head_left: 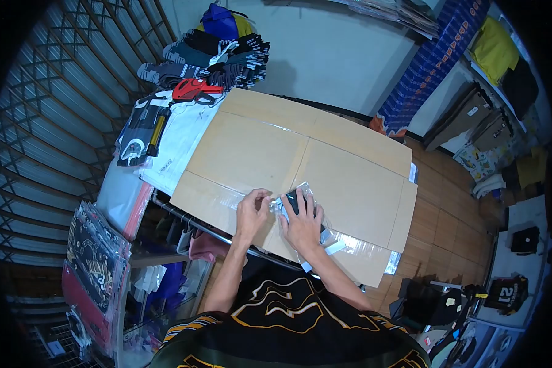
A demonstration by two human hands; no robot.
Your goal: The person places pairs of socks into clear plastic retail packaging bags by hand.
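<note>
A small dark item in a clear plastic packet [292,200] lies on the flat cardboard sheet [251,147], near its front edge. My right hand [303,226] rests over the packet with its fingers spread, covering much of it. Just left of the packet is my left hand [252,213], its thumb and fingertips closed in a pinch. Whatever those fingertips hold, if anything, is too small to make out. Under my right wrist a pale strip [335,247] sticks out near the cardboard's front edge.
A red tape dispenser [196,91] and a dark packaged garment [142,130] sit on white packages at the left. Behind them are stacked socks [218,61]. Bagged clothes [98,257] hang at lower left. A folding metal gate [61,122] runs along the left side.
</note>
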